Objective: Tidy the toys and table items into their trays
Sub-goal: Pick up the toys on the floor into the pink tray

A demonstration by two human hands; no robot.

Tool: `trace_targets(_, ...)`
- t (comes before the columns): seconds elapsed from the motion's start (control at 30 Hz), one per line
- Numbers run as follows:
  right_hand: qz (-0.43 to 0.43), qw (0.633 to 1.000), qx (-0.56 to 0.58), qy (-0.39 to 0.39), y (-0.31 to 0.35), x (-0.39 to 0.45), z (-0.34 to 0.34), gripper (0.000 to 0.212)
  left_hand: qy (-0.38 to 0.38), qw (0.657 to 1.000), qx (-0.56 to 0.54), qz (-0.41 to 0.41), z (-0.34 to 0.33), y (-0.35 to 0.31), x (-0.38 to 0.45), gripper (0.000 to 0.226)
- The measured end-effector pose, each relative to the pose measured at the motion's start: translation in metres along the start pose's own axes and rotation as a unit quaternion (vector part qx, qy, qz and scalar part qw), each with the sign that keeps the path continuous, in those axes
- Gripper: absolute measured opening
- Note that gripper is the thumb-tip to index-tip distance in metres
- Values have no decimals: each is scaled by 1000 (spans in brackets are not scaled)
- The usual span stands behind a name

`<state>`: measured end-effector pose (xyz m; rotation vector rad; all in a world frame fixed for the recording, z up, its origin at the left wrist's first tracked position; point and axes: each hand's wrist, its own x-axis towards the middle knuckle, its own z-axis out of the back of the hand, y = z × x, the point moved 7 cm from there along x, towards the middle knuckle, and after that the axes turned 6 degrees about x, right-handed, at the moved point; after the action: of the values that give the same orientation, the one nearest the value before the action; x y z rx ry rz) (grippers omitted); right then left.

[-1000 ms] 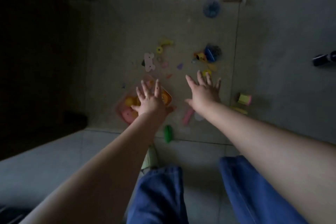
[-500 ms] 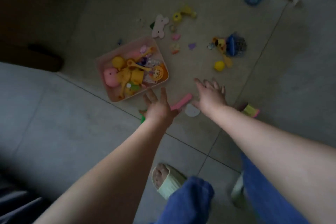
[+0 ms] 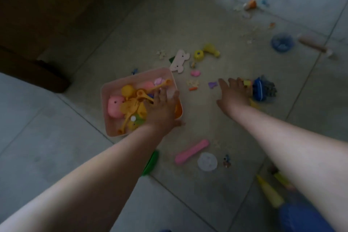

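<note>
Left hand (image 3: 162, 111) lay spread, empty, over pink tray (image 3: 113, 88); right hand (image 3: 234, 94) spread, touching blue toy (image 3: 260, 89), grip indeterminate

Both arms outstretched, left hand (image 3: 160, 109) and right hand (image 3: 233, 94) palm-down, fingers spread

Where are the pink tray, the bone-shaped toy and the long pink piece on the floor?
pink tray (image 3: 120, 85): head view, on its far left rim.
bone-shaped toy (image 3: 179, 60): head view, on its middle.
long pink piece (image 3: 192, 151): head view, on the middle of its length.
</note>
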<state>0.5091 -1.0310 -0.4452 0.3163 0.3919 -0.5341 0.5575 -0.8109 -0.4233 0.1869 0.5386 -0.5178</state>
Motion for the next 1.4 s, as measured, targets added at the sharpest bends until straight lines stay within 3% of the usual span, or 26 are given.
trace_targets(0.2, -88, 996, -4, -30, -55, 38, 0, 57, 18, 996, 84, -39, -6, -28, 50, 115)
trace_targets(0.4, -30, 988, -22, -148, -60, 46, -3, 27, 3, 996, 85, -29, 3, -51, 75, 118)
trace_targets(0.67, -89, 973, 91, -192, -48, 34, 5, 26, -4, 994, 57, -92, 6, -97, 73, 116)
trace_targets(0.77, -5, 957, 200, -209, -20, 39, 17, 31, -53, 992, 65, -95, 24, -96, 74, 96)
trace_targets(0.83, 55, 934, 295, -192, 8, 40, 24, 32, -119, 988, 43, -84, 50, -87, 71, 68)
trace_targets(0.9, 69, 894, 408, -169, 27, 36, 28, 33, -194, 977, 29, -82, 80, -78, 60, 35)
trace_targets(0.97, 65, 880, 449, -142, 41, 34, 27, 37, -205, 972, 91, -70, 96, -72, 51, 18)
trace_targets(1.07, 99, 897, 426, -65, 59, 37, 22, 40, -176, 973, 147, -33, 95, -64, 52, 18)
trace_targets(1.17, 99, 895, 435, -18, 57, 40, 12, 44, -144, 988, 49, -29, 77, -55, 70, 28)
trace_targets(1.2, 85, 896, 435, -37, 48, 41, 12, 42, -153, 987, 44, -24, 77, -60, 73, 35)
trace_targets(1.3, 41, 898, 407, -161, 3, 44, 27, 31, -137, 972, 192, -2, 80, -91, 77, 50)
trace_targets(1.4, -19, 937, 277, -212, -47, 47, 31, 34, -140, 966, 205, -77, 79, -137, 80, 41)
